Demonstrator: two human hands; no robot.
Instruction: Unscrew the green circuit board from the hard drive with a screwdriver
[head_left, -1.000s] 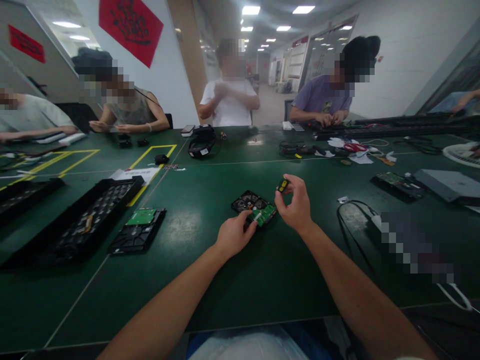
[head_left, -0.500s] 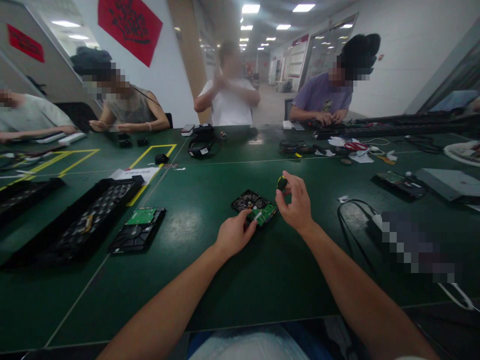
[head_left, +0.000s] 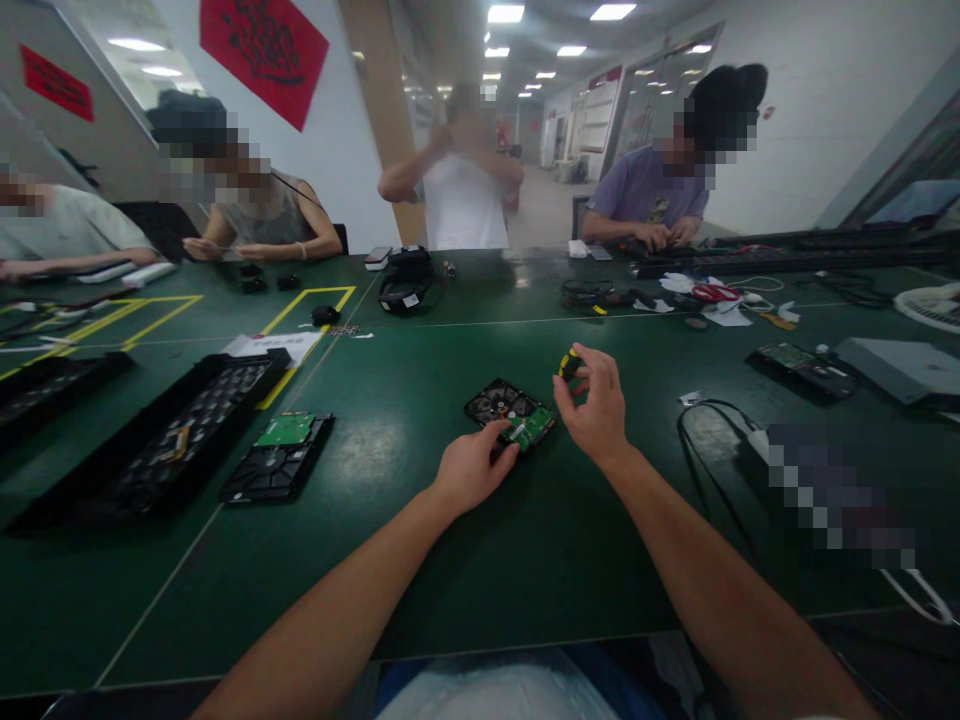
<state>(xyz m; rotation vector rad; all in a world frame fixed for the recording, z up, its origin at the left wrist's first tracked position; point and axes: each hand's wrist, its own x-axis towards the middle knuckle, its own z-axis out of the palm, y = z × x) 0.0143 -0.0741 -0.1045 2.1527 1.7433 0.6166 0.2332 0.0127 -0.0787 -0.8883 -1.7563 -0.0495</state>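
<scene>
A hard drive (head_left: 489, 400) with a green circuit board lies on the green table in front of me. My left hand (head_left: 474, 468) grips its near side, with the thumb and forefinger at the board's edge. Just right of the drive, my right hand (head_left: 600, 408) is closed on a black-and-yellow screwdriver (head_left: 570, 363), held tilted between thumb and fingers. Its shaft and tip do not show clearly. Another hard drive (head_left: 276, 462), also with a green board, rests to the left.
Long black trays (head_left: 161, 440) stand at the left. On the right lie a black cable (head_left: 681, 440), a third drive (head_left: 802, 370) and a grey metal box (head_left: 904, 368). Across the table sit several people, with cables, paper scraps and a black strap (head_left: 405, 285) before them.
The screwdriver has turned in my right hand, so more of its yellow-and-black handle shows. My left hand stays on the hard drive. The person opposite has raised their arms.
</scene>
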